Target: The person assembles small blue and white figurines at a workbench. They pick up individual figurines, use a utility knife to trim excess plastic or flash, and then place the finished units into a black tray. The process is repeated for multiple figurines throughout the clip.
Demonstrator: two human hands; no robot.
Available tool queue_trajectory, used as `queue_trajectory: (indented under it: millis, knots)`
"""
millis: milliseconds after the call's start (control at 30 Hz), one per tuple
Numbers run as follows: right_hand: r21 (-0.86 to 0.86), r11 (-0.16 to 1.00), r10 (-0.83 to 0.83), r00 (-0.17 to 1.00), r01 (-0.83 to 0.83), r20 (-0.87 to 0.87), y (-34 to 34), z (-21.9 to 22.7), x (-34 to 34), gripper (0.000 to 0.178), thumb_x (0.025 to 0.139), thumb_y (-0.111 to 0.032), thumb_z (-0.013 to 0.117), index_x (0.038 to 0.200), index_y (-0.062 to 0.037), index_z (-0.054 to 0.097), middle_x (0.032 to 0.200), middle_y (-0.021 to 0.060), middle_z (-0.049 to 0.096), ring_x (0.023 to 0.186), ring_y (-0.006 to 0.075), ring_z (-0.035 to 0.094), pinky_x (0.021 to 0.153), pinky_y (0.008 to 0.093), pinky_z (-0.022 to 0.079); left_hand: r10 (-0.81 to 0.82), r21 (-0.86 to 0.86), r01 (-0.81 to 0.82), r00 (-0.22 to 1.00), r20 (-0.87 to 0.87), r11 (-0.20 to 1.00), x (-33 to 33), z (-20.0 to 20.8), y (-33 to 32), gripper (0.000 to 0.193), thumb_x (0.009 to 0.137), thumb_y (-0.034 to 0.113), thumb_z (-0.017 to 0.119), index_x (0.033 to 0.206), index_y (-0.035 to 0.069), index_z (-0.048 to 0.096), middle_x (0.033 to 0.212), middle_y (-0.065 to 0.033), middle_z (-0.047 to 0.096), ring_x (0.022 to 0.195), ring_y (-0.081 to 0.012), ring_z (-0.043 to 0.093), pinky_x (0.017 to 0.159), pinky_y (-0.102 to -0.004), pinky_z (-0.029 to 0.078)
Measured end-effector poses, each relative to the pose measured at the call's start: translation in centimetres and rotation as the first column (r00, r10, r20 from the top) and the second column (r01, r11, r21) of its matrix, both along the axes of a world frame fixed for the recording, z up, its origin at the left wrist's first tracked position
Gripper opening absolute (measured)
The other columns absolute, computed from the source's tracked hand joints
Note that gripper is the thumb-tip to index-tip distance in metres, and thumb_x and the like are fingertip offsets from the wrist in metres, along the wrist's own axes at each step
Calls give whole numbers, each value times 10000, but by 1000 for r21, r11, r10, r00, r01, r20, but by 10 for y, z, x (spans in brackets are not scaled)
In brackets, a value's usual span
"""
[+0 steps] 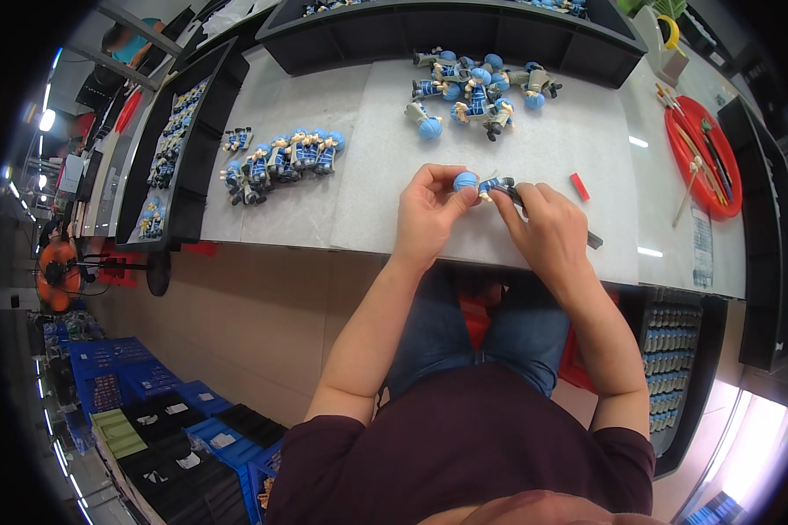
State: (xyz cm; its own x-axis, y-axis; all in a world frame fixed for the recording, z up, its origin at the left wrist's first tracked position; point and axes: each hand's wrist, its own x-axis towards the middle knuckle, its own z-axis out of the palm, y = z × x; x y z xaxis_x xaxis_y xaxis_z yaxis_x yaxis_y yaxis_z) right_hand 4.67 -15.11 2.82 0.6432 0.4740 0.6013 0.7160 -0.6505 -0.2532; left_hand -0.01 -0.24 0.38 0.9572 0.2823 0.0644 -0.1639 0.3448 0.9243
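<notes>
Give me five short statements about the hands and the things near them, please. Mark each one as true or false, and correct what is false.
1. The left hand holds a figurine. True.
2. The right hand is empty. False: it holds a dark tool.
3. The red block lies right of the held figurine. True.
4. All other figurines lie left of the hands. False: a pile lies beyond the hands.
5. The red tray lies right of the red block. True.
</notes>
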Motion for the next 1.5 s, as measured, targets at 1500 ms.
queue_trajectory:
  millis: [1500]
  knots:
    - [-3,1000,-7,996,7,-84,1,-2,3,302,758,-303,646,621,-50,556,529,71,538,459,227,551,403,318,402,45,30,-44,999,-22,999,0,-1,-1,212,806,-12,581,997,-45,493,950,-128,571,873,-164,571,795,-306,513]
